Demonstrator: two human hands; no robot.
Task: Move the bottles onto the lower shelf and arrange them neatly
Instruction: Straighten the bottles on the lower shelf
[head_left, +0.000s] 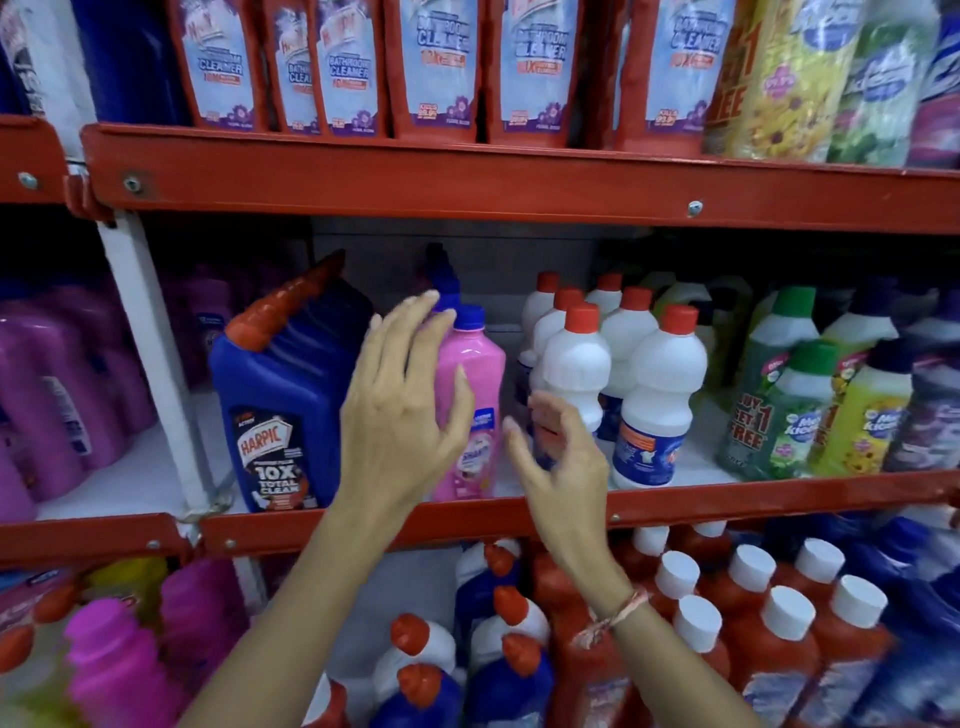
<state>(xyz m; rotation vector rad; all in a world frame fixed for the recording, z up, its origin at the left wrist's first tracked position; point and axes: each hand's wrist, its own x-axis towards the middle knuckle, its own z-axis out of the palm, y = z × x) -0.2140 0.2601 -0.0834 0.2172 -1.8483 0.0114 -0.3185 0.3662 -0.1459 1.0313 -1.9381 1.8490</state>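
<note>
On the middle shelf (519, 512), a blue bottle (275, 410) is seen leftmost; the left hand (400, 405) is spread, empty, before the pink bottle (475, 410). The right hand (558, 457) is held half-curled, empty, before the white bottles (649, 395). Nothing appears moved yet; the lower shelf's crowded red bottles (779, 644) may hinder placement.

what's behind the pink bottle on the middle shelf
Directly behind the pink bottle stands a dark blue bottle; only its neck and cap show above. Its body and label are covered by the pink bottle and the open left hand in front.
</note>
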